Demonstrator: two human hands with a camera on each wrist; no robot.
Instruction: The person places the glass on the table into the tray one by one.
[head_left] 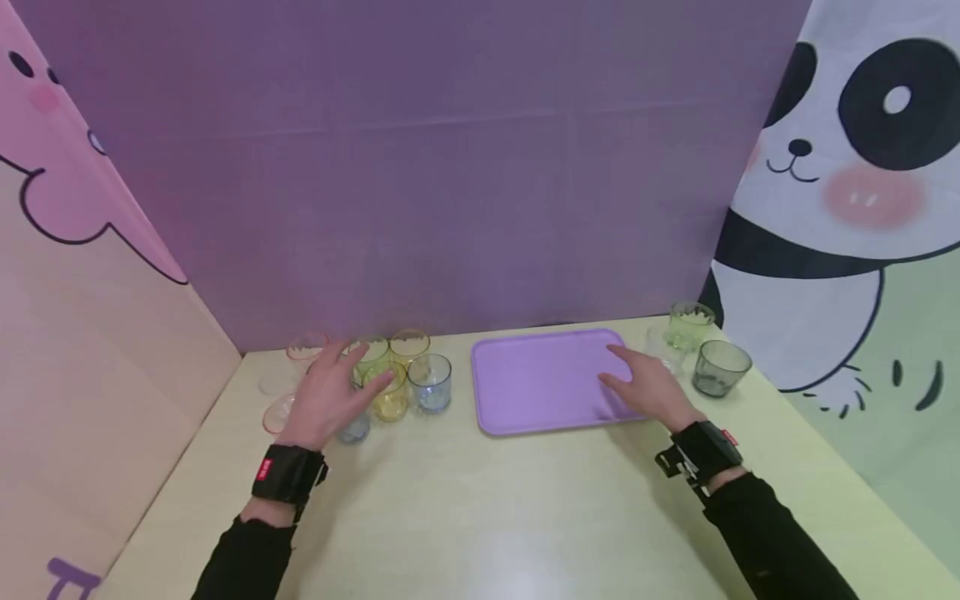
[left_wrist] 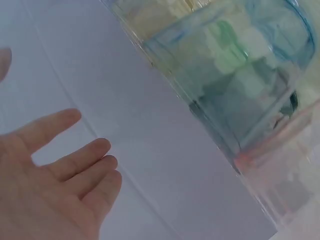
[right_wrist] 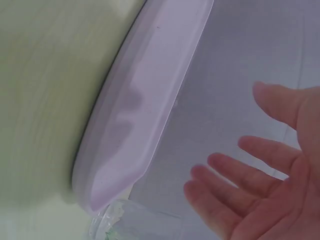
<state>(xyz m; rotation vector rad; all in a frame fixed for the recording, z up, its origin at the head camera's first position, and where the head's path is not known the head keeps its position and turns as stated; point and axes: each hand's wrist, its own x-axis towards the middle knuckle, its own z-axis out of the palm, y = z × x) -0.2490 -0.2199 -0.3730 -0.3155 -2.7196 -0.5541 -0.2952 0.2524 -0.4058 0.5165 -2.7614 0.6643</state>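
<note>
- Several small tinted glasses stand clustered near the desk's far left corner; your left hand (head_left: 330,398) hovers over them, fingers spread and relaxed, gripping nothing.
- Nearest your fingertips are the yellow glass (head_left: 390,393) and the blue glass (head_left: 431,383); a green glass (head_left: 372,353) stands behind them.
- Judged light, rigid, smooth and breakable; packed close, so take one by its side wall, thumb opposite fingers.
- Your right hand (head_left: 645,386) lies open, fingers straight, over the right edge of the purple tray (head_left: 536,379) at the desk's far middle.
- Near the far right corner stand a grey glass (head_left: 720,368) and another green one (head_left: 690,326).
</note>
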